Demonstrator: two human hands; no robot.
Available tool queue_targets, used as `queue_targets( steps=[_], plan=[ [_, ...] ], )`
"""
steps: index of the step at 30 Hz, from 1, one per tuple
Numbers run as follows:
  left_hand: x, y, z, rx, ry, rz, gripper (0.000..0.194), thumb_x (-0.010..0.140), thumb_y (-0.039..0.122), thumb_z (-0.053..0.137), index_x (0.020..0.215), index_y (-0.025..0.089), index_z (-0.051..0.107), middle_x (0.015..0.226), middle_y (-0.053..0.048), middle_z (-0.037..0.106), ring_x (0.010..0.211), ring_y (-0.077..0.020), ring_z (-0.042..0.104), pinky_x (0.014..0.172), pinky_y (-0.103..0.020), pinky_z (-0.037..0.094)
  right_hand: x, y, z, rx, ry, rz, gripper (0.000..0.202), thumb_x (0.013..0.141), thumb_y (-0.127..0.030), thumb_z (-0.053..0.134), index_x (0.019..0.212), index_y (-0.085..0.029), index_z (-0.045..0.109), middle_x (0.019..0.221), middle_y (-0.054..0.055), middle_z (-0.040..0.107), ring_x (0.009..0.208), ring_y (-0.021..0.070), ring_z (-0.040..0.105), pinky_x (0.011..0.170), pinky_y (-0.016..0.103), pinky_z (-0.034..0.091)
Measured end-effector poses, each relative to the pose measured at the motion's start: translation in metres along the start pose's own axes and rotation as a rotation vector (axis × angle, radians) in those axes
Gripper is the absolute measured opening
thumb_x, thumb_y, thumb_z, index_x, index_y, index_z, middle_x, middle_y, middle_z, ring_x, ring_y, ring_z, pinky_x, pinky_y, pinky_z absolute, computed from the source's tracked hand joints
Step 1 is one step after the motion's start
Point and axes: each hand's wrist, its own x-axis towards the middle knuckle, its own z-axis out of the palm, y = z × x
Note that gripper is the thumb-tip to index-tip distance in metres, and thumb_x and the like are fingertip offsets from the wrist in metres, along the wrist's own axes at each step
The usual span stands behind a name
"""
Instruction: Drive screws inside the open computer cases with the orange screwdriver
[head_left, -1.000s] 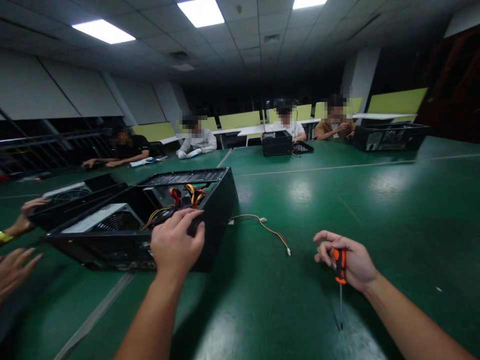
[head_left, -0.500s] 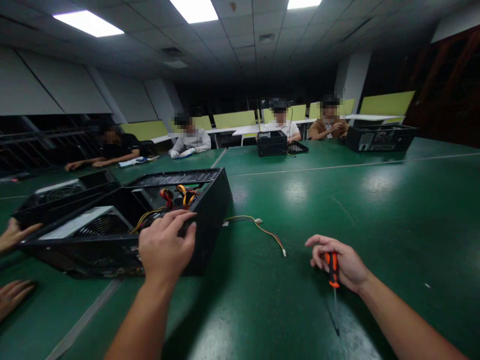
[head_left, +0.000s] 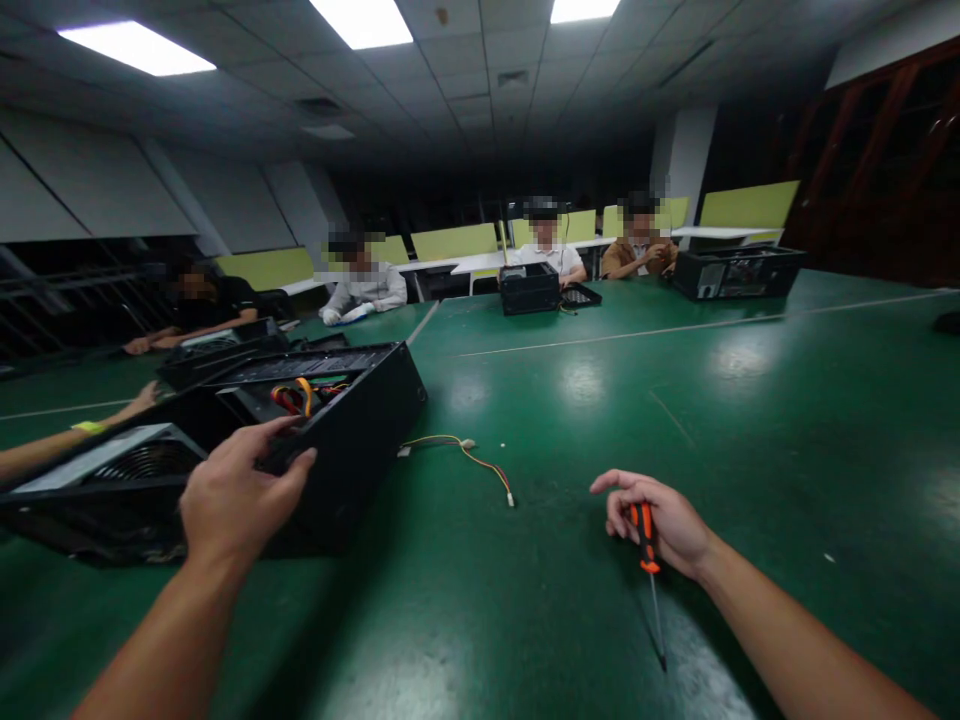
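Observation:
My left hand rests over the near edge of an open black computer case, its fingers curled onto the rim. Inside the case are a power supply with a round fan grille and red and yellow cables. In my right hand is an orange and black screwdriver, its tip pointing down toward me. A thin cable with white connectors lies on the green table between the case and my right hand.
A neighbour's hand reaches past the case's far side toward a second case. Several people sit across the green table, with a small black case, a black tray and a larger case.
The view has turned slightly. The case and my left hand have shifted left, with my fingers still on its edge. The neighbour's second case has moved farther away, and one hand reaches after it.

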Motion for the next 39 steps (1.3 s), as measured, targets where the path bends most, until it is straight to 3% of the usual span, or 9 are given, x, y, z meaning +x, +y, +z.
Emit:
queue_targets(
  steps=[5, 8, 11, 14, 17, 19, 23, 33, 39],
  plan=[
    [0.013, -0.035, 0.008, 0.023, 0.084, 0.01, 0.043, 0.086, 0.037, 0.054, 0.122, 0.014, 0.061, 0.115, -0.01, 0.061, 0.11, -0.0339, 0.058, 0.083, -0.042, 0.048, 0.003, 0.002, 0.001, -0.044, -0.005, -0.004, 0.035, 0.077, -0.028, 0.045, 0.1, -0.011, 0.065, 0.054, 0.003, 0.06, 0.054, 0.016, 0.051, 0.048, 0.024, 0.03],
    [0.01, -0.029, 0.019, 0.047, 0.202, 0.066, 0.035, 0.088, 0.027, 0.049, 0.115, 0.011, 0.064, 0.117, -0.011, 0.059, 0.117, -0.0369, 0.053, 0.094, -0.049, 0.045, 0.005, 0.005, -0.001, -0.053, -0.006, -0.014, 0.038, 0.079, -0.029, 0.044, 0.103, -0.01, 0.065, 0.049, 0.002, 0.06, 0.048, 0.015, 0.049, 0.049, 0.025, 0.033],
    [-0.012, 0.019, 0.034, -0.049, 0.188, 0.192, 0.023, 0.085, 0.022, 0.054, 0.102, 0.015, 0.069, 0.109, -0.008, 0.062, 0.106, -0.0281, 0.058, 0.096, -0.044, 0.047, 0.007, 0.008, -0.003, -0.072, 0.047, 0.03, 0.041, 0.08, -0.033, 0.044, 0.107, -0.009, 0.064, 0.045, 0.002, 0.059, 0.039, 0.0141, 0.045, 0.042, 0.024, 0.027],
    [-0.051, 0.091, 0.049, -0.4, -0.072, 0.386, 0.02, 0.087, 0.02, 0.055, 0.103, 0.02, 0.068, 0.109, -0.007, 0.063, 0.104, -0.0236, 0.06, 0.094, -0.039, 0.049, 0.009, 0.007, -0.005, -0.08, 0.129, 0.074, 0.043, 0.08, -0.037, 0.05, 0.112, -0.011, 0.063, 0.043, -0.001, 0.056, 0.037, 0.0133, 0.045, 0.037, 0.021, 0.02],
    [-0.088, 0.147, 0.064, -0.61, -0.282, 0.514, 0.024, 0.089, 0.019, 0.053, 0.109, 0.023, 0.066, 0.11, -0.008, 0.064, 0.101, -0.022, 0.06, 0.09, -0.037, 0.049, 0.009, 0.004, -0.008, -0.069, 0.151, 0.065, 0.044, 0.082, -0.04, 0.058, 0.117, -0.013, 0.061, 0.043, -0.006, 0.052, 0.038, 0.0103, 0.045, 0.046, 0.022, 0.037],
    [-0.102, 0.162, 0.074, -0.734, -0.382, 0.531, 0.024, 0.089, 0.018, 0.053, 0.11, 0.022, 0.065, 0.105, -0.008, 0.064, 0.096, -0.0206, 0.061, 0.087, -0.035, 0.049, 0.008, 0.001, -0.01, -0.059, 0.139, 0.061, 0.045, 0.082, -0.04, 0.063, 0.119, -0.014, 0.06, 0.045, -0.008, 0.05, 0.039, 0.0081, 0.043, 0.056, 0.023, 0.044],
    [-0.109, 0.157, 0.085, -0.913, -0.578, 0.515, 0.022, 0.09, 0.017, 0.052, 0.106, 0.02, 0.066, 0.092, -0.006, 0.062, 0.084, -0.017, 0.06, 0.078, -0.029, 0.049, 0.006, -0.002, -0.014, -0.074, 0.102, 0.09, 0.055, 0.076, -0.031, 0.072, 0.126, -0.016, 0.056, 0.052, -0.005, 0.055, 0.054, 0.0125, 0.055, 0.046, 0.019, 0.033],
    [-0.109, 0.156, 0.072, -0.976, -0.757, 0.506, 0.018, 0.088, 0.021, 0.056, 0.101, 0.019, 0.069, 0.08, -0.004, 0.061, 0.074, -0.0156, 0.057, 0.069, -0.027, 0.043, 0.007, -0.003, -0.012, -0.073, 0.078, 0.091, 0.056, 0.072, -0.025, 0.071, 0.125, -0.015, 0.056, 0.061, -0.002, 0.059, 0.057, 0.0146, 0.056, 0.041, 0.02, 0.022],
    [-0.109, 0.157, 0.074, -0.99, -0.803, 0.519, 0.019, 0.088, 0.019, 0.056, 0.101, 0.02, 0.069, 0.085, -0.004, 0.063, 0.078, -0.0158, 0.059, 0.071, -0.027, 0.044, 0.003, -0.017, -0.009, 0.211, 0.112, -0.135, 0.061, 0.066, -0.01, 0.076, 0.123, -0.022, 0.057, 0.084, 0.001, 0.067, 0.068, 0.0142, 0.06, 0.062, 0.026, 0.044]
  ],
)
